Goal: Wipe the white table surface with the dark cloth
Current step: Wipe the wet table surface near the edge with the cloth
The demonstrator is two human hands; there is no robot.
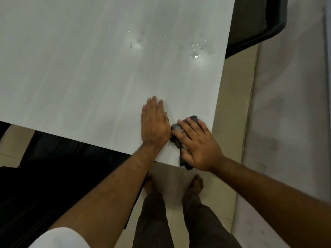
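The white table fills the upper left of the view, with its near right corner just in front of me. My right hand lies flat on the dark cloth at that corner, fingers spread and pressing it down. A tail of the cloth hangs over the near edge. Just left of the cloth, my left hand rests flat on the bare table with straight fingers. Water droplets sit on the far right part of the table, and a smaller wet patch glistens farther left.
A dark chair stands past the table's right edge at the top. Another dark chair seat sits under the near edge at the left. My bare feet stand on pale floor tiles. A grey raised strip runs along the right.
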